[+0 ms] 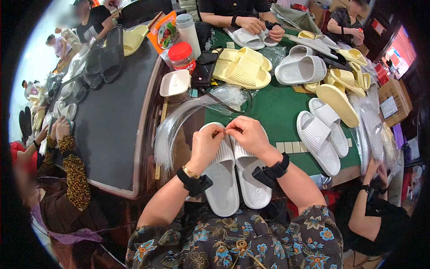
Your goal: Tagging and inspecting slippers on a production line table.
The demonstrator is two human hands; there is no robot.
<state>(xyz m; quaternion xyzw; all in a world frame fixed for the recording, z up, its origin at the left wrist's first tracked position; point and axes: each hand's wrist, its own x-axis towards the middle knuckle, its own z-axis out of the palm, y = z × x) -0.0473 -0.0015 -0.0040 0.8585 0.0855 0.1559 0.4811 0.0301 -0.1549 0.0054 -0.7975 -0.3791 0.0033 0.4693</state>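
A pair of light grey slippers (222, 188) lies side by side in front of me, heels toward my body, over the table's near edge. My left hand (205, 145) and my right hand (251, 136) meet above the straps, fingertips pinched close together between the two slippers. Whatever thin thing they pinch is too small to make out. Both hands hide much of the straps and toes. Beyond my left hand, a bundle of clear plastic strands (172, 125) curves along the table.
Yellow slippers (244, 67) and more grey slippers (319, 134) lie on the green mat (282, 107). A red-lidded jar (181, 56), white container (175, 84) and bottle (188, 33) stand ahead left. Small beige squares (289, 147) line the mat. Across, a person's hands (253, 27) handle slippers; others work nearby.
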